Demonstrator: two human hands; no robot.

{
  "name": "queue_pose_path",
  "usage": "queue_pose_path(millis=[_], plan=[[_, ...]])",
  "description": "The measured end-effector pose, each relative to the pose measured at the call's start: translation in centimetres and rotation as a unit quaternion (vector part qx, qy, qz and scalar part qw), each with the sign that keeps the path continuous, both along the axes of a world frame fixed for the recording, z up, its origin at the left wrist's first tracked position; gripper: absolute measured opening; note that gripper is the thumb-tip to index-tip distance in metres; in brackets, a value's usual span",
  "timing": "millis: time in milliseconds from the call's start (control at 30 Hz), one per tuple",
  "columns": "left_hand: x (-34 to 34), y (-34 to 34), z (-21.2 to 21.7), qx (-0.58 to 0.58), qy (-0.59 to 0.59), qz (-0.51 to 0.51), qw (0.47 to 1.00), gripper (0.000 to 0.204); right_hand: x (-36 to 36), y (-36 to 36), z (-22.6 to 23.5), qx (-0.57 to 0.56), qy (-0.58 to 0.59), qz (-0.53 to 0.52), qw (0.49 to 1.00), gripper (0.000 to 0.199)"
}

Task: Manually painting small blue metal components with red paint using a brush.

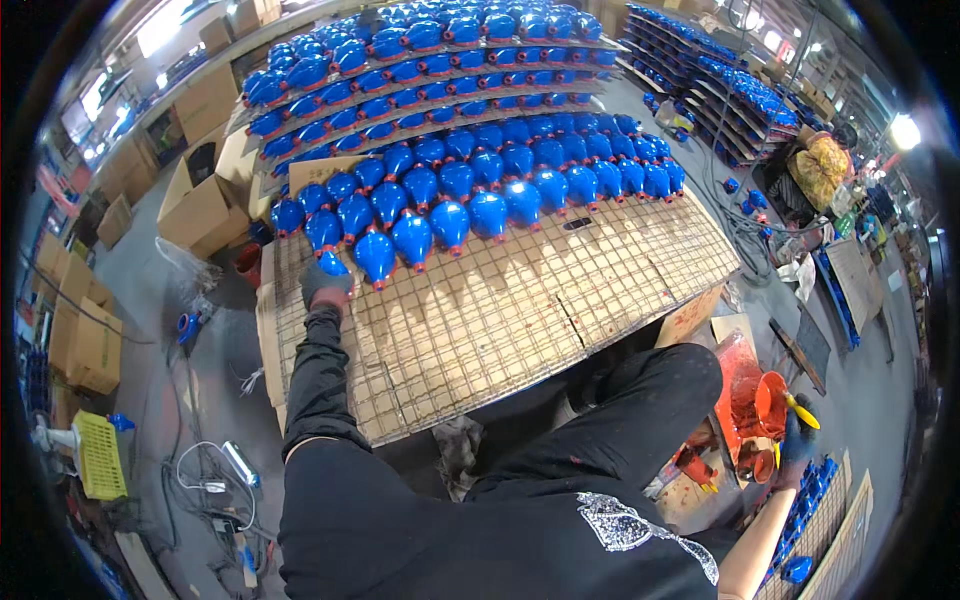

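Where the rows of glossy blue pieces end, the left hand, in a dark glove, closes around one more blue teardrop-shaped piece and sets it on the wire mesh rack at the near-left corner of the batch. Fingers curled on it; only its upper part shows above the glove.

Blue pieces: smooth, bulbous, tapering to a red-orange tip, standing in tight rows. Further racks behind carry the same pieces in stacked tiers.

Mesh rack: thin metal grid, crusted tan, laid over a cardboard sheet whose edge juts out at the right.

Right hand, also dark-gloved, low at the right edge, gripping a yellow-handled tool against an orange cup. Cup contents hard to make out. Below it, a second mesh tray with a few blue pieces, cut off by the frame rim.

Person wears black sleeves and trousers, knee raised under the rack.

Brown cardboard boxes left of the racks, flaps open, insides dark. Yellow perforated crate on the floor at far left, with loose white cable beside it.
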State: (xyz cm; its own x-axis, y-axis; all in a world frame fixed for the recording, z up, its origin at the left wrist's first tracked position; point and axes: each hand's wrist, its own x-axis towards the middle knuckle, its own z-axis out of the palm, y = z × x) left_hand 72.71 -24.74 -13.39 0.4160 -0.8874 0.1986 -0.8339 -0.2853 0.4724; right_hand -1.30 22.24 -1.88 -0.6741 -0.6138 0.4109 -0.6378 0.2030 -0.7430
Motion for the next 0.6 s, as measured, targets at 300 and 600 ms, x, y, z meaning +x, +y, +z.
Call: queue_pose_path(millis=[300,600], plan=[[0.3,0.7,-0.9,0.032,0.011,0.015,0.999,0.074,0.8,1.4,-0.1,0.001,0.029,-0.003,1.000,0.022],[-10.0,-0.5,2.3,-0.095,0.124,-0.181,0.971,0.068,5.8,1.8,2.3,0.139,0.190,-0.019,0.972,0.019]])
